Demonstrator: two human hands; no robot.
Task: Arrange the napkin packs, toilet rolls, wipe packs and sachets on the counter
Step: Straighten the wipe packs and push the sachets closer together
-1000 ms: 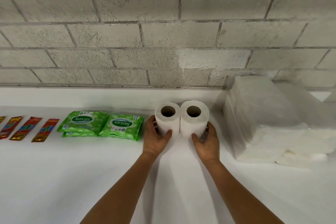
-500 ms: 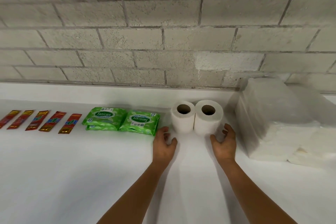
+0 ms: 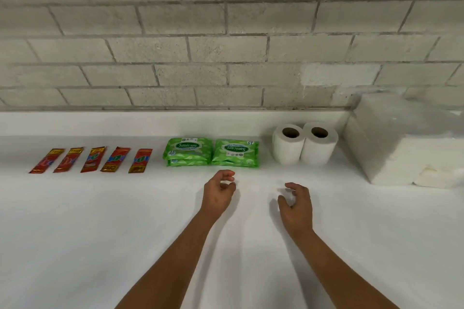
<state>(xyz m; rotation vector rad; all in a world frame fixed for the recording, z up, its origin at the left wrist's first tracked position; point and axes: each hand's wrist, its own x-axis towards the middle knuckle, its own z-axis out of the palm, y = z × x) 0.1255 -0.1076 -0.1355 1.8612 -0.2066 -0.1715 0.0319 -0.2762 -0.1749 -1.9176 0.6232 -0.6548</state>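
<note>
1. Looking down at white worktop (image 3: 75, 233), plain and matte, running against grey block wall (image 3: 226, 32) with a low white upstand.
2. Lying in a row, left to right: five red sachets (image 3: 91, 159), two green wipe packs (image 3: 211, 152) touching, two toilet rolls (image 3: 304, 143) standing upright and touching, white napkin packs (image 3: 401, 138) stacked at far right.
3. Hovering near front of row: left hand (image 3: 218, 192) and right hand (image 3: 296, 204), both loosely curled, gripping nothing, apart from every item.
</note>
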